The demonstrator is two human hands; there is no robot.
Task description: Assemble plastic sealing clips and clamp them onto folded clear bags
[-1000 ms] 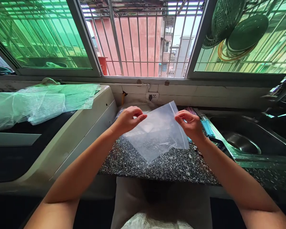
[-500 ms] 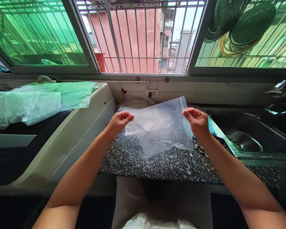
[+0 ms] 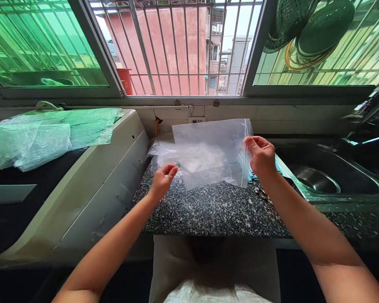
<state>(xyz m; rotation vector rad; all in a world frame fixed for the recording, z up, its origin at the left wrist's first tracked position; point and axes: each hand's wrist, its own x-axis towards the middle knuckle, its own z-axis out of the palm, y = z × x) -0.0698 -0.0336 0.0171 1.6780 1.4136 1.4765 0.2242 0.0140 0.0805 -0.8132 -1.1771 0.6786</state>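
A clear plastic zip bag [image 3: 208,136] hangs tilted over the counter, its zip edge on the right. My right hand [image 3: 261,155] pinches that zip edge between thumb and fingers. My left hand [image 3: 163,181] is closed, with thumb and fingertips together right beside the bag's left edge. Whether it grips the film there is hard to see. Through the bag shows a pale, whitish patch, and crumpled clear plastic [image 3: 162,148] lies behind it on the counter. A light-blue item [image 3: 252,176] is partly covered by the bag's right edge.
The speckled dark stone countertop [image 3: 208,214] runs below both hands. At right is a sink [image 3: 350,164] with a metal basin [image 3: 317,179]. A pale machine [image 3: 113,168] stands at left with plastic sheeting [image 3: 44,136] on top. Behind is a barred window [image 3: 177,46].
The bag has turned, its left upper corner rising and its lower edge lifting. My left hand has moved down, away from that upper corner. My right hand still pinches the zip edge.
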